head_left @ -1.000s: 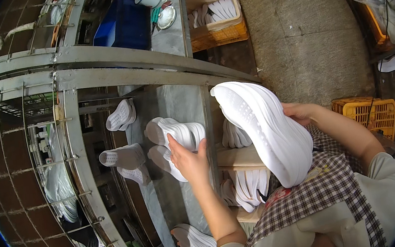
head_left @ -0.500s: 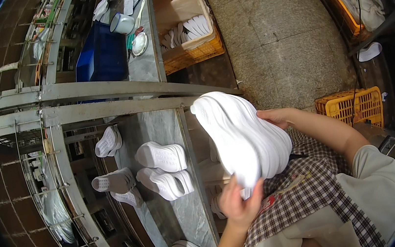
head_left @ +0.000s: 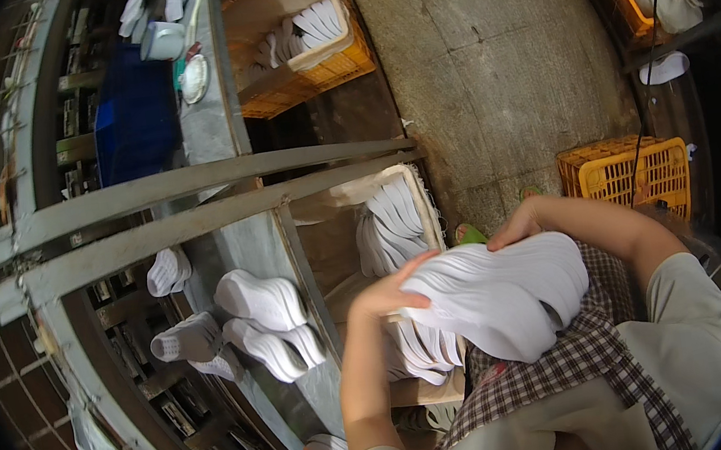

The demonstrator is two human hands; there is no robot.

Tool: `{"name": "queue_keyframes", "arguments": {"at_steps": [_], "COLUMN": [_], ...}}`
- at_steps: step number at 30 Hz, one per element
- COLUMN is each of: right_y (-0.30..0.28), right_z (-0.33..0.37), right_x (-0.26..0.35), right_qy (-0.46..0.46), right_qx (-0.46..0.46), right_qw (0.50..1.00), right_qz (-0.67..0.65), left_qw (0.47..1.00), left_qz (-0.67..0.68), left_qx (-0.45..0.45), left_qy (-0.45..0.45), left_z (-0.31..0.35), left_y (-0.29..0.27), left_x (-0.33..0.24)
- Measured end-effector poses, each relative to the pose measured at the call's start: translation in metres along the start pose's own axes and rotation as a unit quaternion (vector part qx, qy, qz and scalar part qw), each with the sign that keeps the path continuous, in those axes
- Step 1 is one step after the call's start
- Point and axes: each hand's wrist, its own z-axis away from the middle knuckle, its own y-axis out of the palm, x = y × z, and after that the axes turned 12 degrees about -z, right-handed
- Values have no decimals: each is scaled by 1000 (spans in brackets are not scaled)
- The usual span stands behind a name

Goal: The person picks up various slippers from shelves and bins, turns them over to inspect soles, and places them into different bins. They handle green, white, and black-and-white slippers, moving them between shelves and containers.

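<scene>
A thick stack of white shoe soles (head_left: 487,299) lies across my lap side, pressed together and fanned at one end. My left hand (head_left: 394,291) grips its left end, fingers over the top edge. The far side of the stack is held by my right hand (head_left: 518,222), whose fingertips are partly hidden behind it. Below and beyond the soles stands a cloth-lined bin (head_left: 423,195) with more white soles (head_left: 396,221) in rows. On the grey bench to the left lie loose white soles (head_left: 263,300) in pairs.
A metal frame bar (head_left: 155,237) crosses above the bench. Farther off are a lined orange crate (head_left: 315,77) of soles, a blue bin (head_left: 131,118) and a white mug (head_left: 162,41). An orange crate (head_left: 638,177) sits on the floor at right, beside a hanging cable (head_left: 648,109).
The stack has turned from upright to lying flatter and moved lower right. My left hand has shifted from its near end to its left end. The bin of soles has come into view.
</scene>
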Motion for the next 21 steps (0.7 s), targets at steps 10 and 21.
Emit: {"name": "queue_keyframes", "arguments": {"at_steps": [10,21], "right_y": [-26,-47], "right_z": [-52,-106], "right_x": [-77,-46], "right_qy": [100,97], "right_qx": [-8,-296], "right_qw": [986,940], "right_qz": [-136,136], "left_qw": [931,858], "left_qz": [357,503], "left_qx": [-43,-92], "left_qy": [-64,57], "left_z": [-23,-16], "left_y": [108,114], "left_x": [156,192]}}
